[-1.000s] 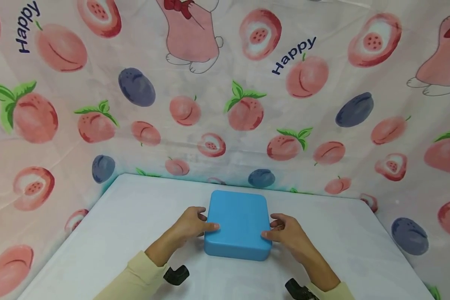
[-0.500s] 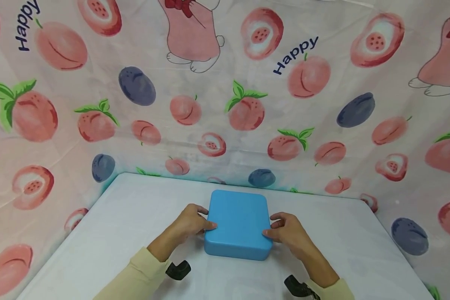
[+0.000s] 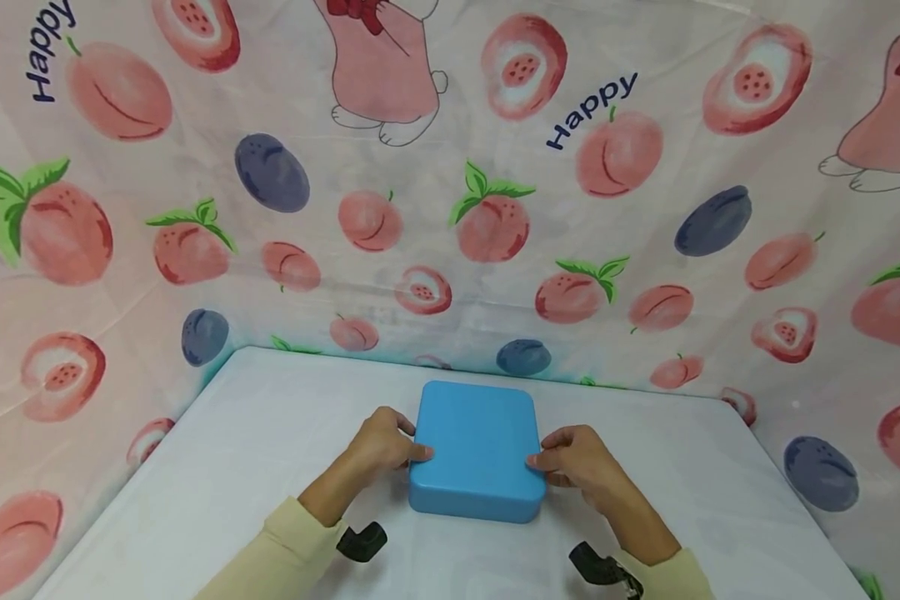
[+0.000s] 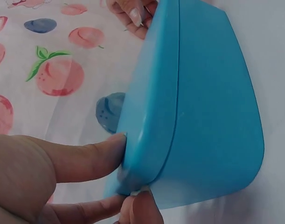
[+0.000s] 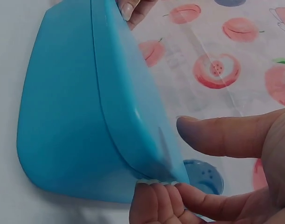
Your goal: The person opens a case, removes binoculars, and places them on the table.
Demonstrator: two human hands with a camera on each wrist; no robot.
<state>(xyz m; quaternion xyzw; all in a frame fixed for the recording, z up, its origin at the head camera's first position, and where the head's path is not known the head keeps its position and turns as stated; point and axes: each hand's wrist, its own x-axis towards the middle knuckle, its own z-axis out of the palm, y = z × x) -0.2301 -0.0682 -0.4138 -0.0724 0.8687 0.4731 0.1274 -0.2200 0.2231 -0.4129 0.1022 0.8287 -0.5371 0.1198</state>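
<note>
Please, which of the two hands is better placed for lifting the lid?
Probably the left hand: its thumb meets the lid and fingertips sit at the seam. The right hand also has fingertips there, but its thumb appears slightly apart.

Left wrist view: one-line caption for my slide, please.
The left hand grips a blue box at its lid, with the right hand at the far side.

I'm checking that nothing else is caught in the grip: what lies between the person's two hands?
Only the blue box: the head view shows the left hand at one side and the right hand opposite.
</note>
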